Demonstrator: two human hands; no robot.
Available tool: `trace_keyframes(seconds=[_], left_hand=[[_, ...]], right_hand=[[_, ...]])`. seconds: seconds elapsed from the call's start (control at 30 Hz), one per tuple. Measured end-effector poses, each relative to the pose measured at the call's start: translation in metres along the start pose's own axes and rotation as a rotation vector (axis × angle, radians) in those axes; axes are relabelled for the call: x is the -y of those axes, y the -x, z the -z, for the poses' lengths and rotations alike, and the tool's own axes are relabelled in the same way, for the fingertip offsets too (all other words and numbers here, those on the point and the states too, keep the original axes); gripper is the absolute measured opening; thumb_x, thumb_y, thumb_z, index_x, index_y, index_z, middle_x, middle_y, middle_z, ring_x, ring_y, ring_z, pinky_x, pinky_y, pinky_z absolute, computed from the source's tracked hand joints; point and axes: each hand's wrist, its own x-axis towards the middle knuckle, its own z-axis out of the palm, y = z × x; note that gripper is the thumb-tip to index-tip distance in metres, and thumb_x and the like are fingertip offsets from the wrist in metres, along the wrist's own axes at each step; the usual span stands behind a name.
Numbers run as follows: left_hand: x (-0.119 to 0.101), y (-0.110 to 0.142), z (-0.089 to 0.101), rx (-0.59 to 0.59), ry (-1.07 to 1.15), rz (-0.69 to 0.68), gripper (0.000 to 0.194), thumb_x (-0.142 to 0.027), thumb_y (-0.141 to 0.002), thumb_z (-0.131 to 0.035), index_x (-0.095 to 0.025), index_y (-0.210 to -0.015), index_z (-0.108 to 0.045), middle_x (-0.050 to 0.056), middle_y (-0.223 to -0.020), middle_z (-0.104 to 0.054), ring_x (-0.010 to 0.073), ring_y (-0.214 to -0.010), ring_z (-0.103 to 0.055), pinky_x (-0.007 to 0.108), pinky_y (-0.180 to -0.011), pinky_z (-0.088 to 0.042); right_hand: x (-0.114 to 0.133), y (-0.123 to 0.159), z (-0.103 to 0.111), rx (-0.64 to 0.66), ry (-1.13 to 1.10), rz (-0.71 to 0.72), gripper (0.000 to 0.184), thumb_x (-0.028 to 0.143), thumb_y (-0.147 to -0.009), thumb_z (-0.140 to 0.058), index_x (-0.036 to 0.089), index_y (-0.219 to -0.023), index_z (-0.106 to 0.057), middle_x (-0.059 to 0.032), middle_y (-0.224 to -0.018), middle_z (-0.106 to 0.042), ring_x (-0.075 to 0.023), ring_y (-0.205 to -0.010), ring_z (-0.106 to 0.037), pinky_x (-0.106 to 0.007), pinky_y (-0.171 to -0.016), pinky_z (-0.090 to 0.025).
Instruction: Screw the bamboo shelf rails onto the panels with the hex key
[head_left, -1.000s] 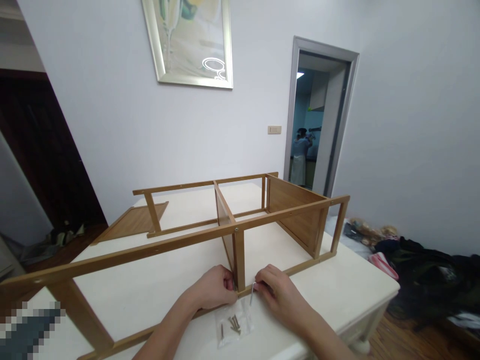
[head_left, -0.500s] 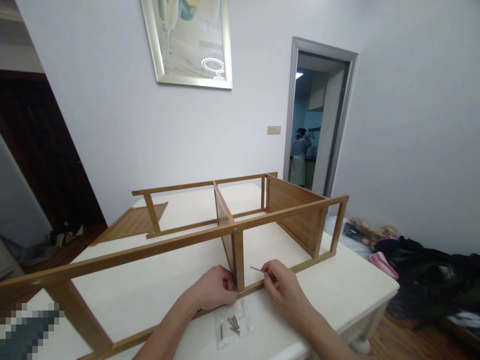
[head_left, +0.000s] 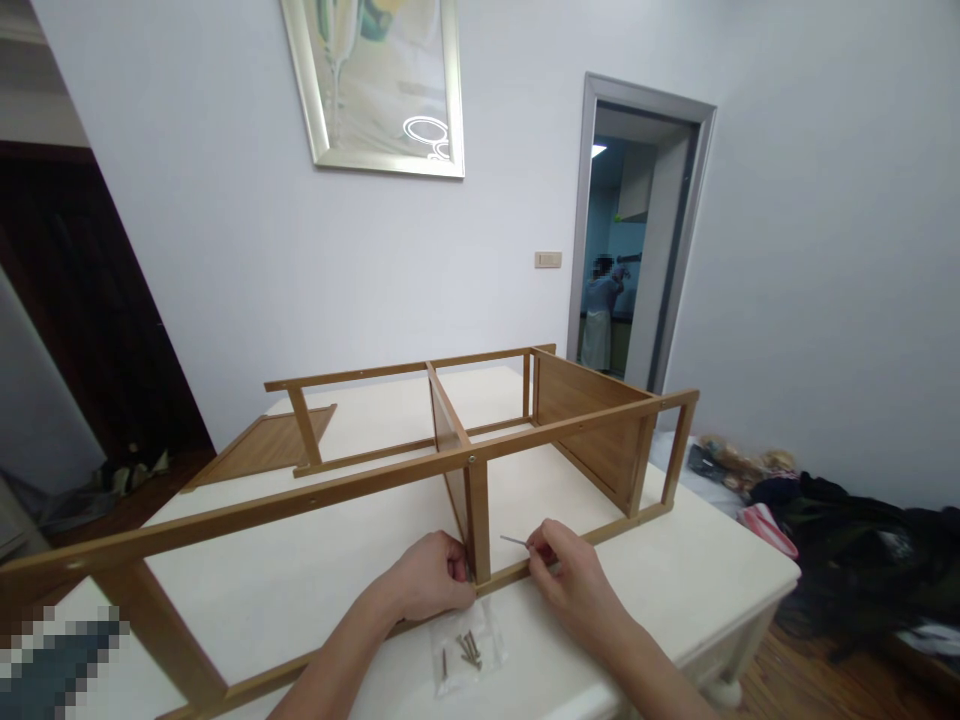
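Note:
A brown wooden shelf frame [head_left: 390, 464] lies on its side across the white table. At the foot of its middle post [head_left: 478, 520], my left hand [head_left: 429, 578] is closed with the fingers curled against the lower rail; the fingertips are partly hidden. My right hand [head_left: 562, 565], just right of that post, pinches a thin metal hex key [head_left: 513, 540]. The key's free end points left towards the post, apart from it. Below both hands lies a clear plastic bag [head_left: 450, 675] with several screws [head_left: 469, 650] on it or in it.
The white table [head_left: 675, 590] ends in a rounded right corner. A loose wooden panel [head_left: 262, 445] lies at the far left. Dark clothes and bags [head_left: 847, 540] are heaped at right. Beyond the doorway [head_left: 589, 200] a person [head_left: 600, 310] stands in another room.
My right hand has drawn slightly right and up from the joint, and the hex key has swung from pointing down to pointing left. My left hand stays at the post's foot.

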Motion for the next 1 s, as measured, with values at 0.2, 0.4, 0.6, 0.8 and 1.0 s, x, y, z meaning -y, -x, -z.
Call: trace_keyframes(seconds=[0.2, 0.4, 0.6, 0.8, 1.0], left_hand=[[-0.0002, 0.0009, -0.0003, -0.008, -0.001, -0.008, 0.005, -0.021, -0.056, -0.054, -0.017, -0.059, -0.055, -0.003, -0.055, -0.052, 0.0121, -0.055, -0.046, 0.024, -0.048, -0.026], [-0.001, 0.0024, 0.0003, -0.011, 0.001, -0.015, 0.005, -0.021, -0.057, -0.054, -0.017, -0.06, -0.055, -0.003, -0.056, -0.053, 0.0126, -0.056, -0.047, 0.024, -0.048, -0.027], [-0.002, 0.0026, 0.0011, -0.008, 0.003, -0.017, 0.004, -0.021, -0.057, -0.055, -0.017, -0.059, -0.055, -0.003, -0.054, -0.052, 0.0122, -0.055, -0.047, 0.024, -0.048, -0.027], [-0.0005, 0.0021, 0.0001, -0.019, 0.001, -0.022, 0.004, -0.021, -0.057, -0.053, -0.017, -0.058, -0.054, -0.003, -0.053, -0.051, 0.0114, -0.053, -0.045, 0.024, -0.047, -0.026], [0.0, 0.0015, -0.0007, -0.015, 0.004, -0.017, 0.004, -0.02, -0.055, -0.052, -0.017, -0.058, -0.054, -0.003, -0.053, -0.051, 0.0114, -0.053, -0.046, 0.024, -0.047, -0.026]], right_hand=[[-0.0017, -0.002, 0.0012, -0.054, -0.054, 0.099, 0.022, 0.011, -0.092, -0.044, 0.021, -0.101, -0.061, -0.0058, -0.088, -0.066, -0.0188, -0.081, -0.062, -0.03, -0.069, -0.049], [0.0002, -0.0032, 0.0043, -0.086, -0.071, 0.093, 0.022, 0.011, -0.093, -0.043, 0.021, -0.098, -0.063, -0.0068, -0.089, -0.066, -0.0203, -0.084, -0.063, -0.031, -0.07, -0.051], [0.0008, -0.0028, 0.0037, -0.099, -0.084, 0.065, 0.019, 0.015, -0.094, -0.045, 0.021, -0.096, -0.063, -0.0072, -0.087, -0.065, -0.0206, -0.082, -0.063, -0.031, -0.065, -0.052], [0.0004, -0.0032, 0.004, -0.117, -0.079, 0.071, 0.016, 0.019, -0.094, -0.047, 0.021, -0.093, -0.063, -0.0075, -0.085, -0.064, -0.0201, -0.077, -0.062, -0.03, -0.061, -0.052], [-0.002, -0.0028, 0.0023, -0.128, -0.094, 0.059, 0.016, 0.02, -0.094, -0.048, 0.022, -0.093, -0.064, -0.0075, -0.086, -0.063, -0.0193, -0.077, -0.062, -0.029, -0.058, -0.052]])
